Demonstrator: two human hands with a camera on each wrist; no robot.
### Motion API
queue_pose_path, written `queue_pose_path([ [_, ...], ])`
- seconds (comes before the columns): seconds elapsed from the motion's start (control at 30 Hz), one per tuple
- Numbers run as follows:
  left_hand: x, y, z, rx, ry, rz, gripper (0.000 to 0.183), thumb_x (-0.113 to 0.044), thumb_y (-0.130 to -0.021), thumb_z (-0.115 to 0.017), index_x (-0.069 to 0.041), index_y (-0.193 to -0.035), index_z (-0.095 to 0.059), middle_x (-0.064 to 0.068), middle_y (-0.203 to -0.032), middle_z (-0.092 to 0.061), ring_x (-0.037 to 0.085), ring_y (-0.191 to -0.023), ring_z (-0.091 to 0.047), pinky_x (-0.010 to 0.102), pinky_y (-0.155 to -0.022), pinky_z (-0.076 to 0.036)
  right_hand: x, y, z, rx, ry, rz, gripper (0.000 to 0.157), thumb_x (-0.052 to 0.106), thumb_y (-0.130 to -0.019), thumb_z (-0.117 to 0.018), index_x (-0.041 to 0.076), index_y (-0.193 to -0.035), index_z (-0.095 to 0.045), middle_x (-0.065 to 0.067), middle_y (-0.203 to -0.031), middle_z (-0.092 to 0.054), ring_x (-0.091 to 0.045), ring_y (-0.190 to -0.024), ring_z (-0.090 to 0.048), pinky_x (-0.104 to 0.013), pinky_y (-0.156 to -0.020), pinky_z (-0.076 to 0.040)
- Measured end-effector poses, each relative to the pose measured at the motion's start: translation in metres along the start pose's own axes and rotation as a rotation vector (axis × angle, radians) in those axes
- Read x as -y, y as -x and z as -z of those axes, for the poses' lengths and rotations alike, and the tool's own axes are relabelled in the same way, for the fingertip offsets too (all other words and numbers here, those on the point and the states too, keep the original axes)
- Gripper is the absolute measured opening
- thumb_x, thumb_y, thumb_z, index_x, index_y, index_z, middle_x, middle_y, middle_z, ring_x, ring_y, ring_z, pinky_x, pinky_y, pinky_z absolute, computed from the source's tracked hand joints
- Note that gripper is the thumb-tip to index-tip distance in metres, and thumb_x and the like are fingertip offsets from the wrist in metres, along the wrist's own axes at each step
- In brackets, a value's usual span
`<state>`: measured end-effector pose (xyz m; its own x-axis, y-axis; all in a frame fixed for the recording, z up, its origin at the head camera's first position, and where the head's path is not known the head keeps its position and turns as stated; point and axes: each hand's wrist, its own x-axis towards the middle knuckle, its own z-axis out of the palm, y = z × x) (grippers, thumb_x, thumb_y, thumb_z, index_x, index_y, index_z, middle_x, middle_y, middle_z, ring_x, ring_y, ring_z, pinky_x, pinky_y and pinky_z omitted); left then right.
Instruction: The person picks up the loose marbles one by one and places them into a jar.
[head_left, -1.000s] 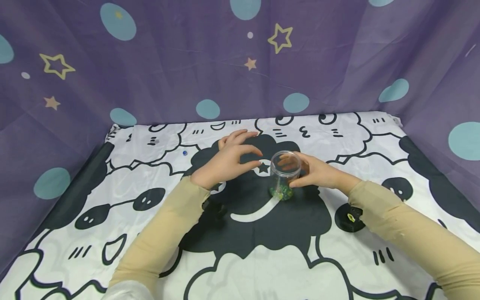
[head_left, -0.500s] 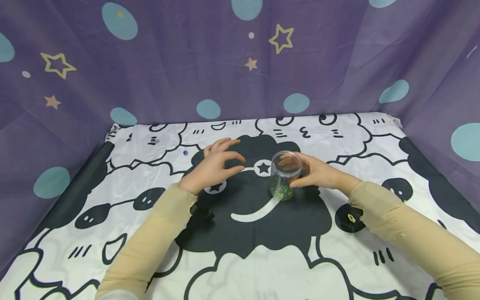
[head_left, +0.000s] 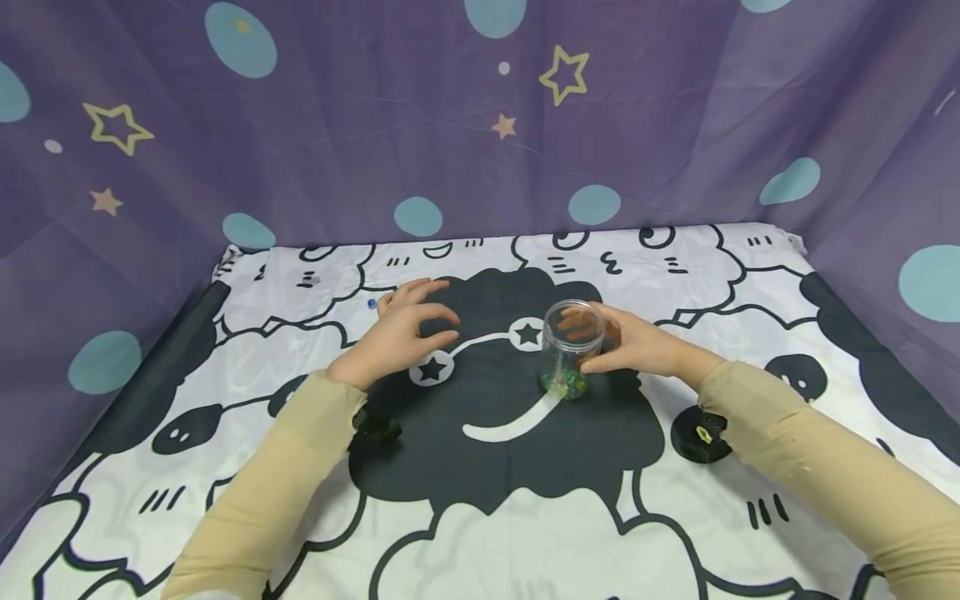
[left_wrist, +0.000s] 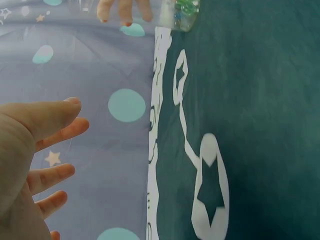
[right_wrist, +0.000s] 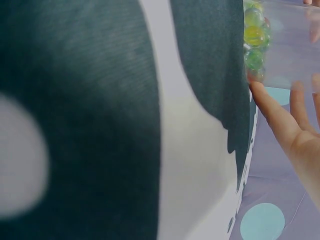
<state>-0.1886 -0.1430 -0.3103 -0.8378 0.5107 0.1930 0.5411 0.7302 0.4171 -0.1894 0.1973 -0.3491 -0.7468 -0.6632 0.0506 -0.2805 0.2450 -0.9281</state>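
A clear, open-topped jar (head_left: 557,357) stands upright on the black part of the patterned cloth, with green and yellow marbles (right_wrist: 254,36) at its bottom. My right hand (head_left: 637,343) holds the jar from its right side, thumb at the near side and fingers round the far side. To the left, my left hand (head_left: 397,332) hovers over the cloth with nothing in it, its fingers spread and slightly bent, as the left wrist view also shows. Just beyond its fingers lies a small blue marble (head_left: 372,304).
The cloth (head_left: 510,550) with black-and-white cartoon faces covers the table. A purple curtain (head_left: 337,150) with stars and dots hangs behind and at both sides. Beside the right sleeve is a dark round shape (head_left: 686,437) with a small yellow mark near it.
My left hand has moved left, away from the jar and closer to the blue marble. The right hand and the jar have stayed in place.
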Motion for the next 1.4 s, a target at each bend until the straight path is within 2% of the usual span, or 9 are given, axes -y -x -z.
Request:
queue_pose_path([
  [0.4, 0.02, 0.011, 0.012, -0.015, -0.056, 0.024, 0.018, -0.021, -0.086, -0.07, -0.012, -0.101, -0.071, 0.015, -0.147, -0.038, 0.036, -0.139, -0.023, 0.063, -0.1, -0.011, 0.001, -0.002, 0.001, 0.002, 0.007, -0.003, 0.071, 0.005, -0.081, -0.074, 0.004, -0.14, -0.036, -0.02, -0.141, -0.042, -0.038, -0.129, -0.042, -0.035, -0.093, -0.048],
  [0.9, 0.049, 0.024, 0.031, -0.011, -0.101, 0.117, 0.022, -0.021, -0.089, -0.066, -0.009, -0.107, -0.069, 0.019, -0.146, -0.036, 0.042, -0.138, -0.021, 0.065, -0.099, -0.012, 0.0, -0.001, 0.001, 0.005, -0.006, 0.001, 0.072, 0.005, -0.08, -0.074, 0.003, -0.141, -0.035, -0.021, -0.141, -0.041, -0.038, -0.129, -0.041, -0.032, -0.094, -0.048],
  [1.13, 0.066, 0.023, 0.039, -0.006, -0.101, 0.177, 0.025, -0.022, -0.09, -0.066, -0.009, -0.111, -0.067, 0.021, -0.148, -0.033, 0.044, -0.138, -0.019, 0.065, -0.098, -0.01, -0.001, -0.001, 0.001, 0.007, -0.008, 0.003, 0.072, 0.004, -0.081, -0.073, 0.003, -0.141, -0.034, -0.021, -0.142, -0.041, -0.038, -0.129, -0.042, -0.033, -0.093, -0.049],
  [1.4, 0.084, 0.017, 0.04, -0.001, -0.103, 0.251, 0.028, -0.02, -0.089, -0.066, -0.007, -0.114, -0.066, 0.024, -0.148, -0.032, 0.046, -0.137, -0.02, 0.067, -0.095, -0.01, 0.0, -0.001, 0.0, 0.012, -0.018, 0.002, 0.073, 0.004, -0.081, -0.073, 0.002, -0.142, -0.033, -0.022, -0.141, -0.041, -0.039, -0.13, -0.041, -0.033, -0.094, -0.048],
])
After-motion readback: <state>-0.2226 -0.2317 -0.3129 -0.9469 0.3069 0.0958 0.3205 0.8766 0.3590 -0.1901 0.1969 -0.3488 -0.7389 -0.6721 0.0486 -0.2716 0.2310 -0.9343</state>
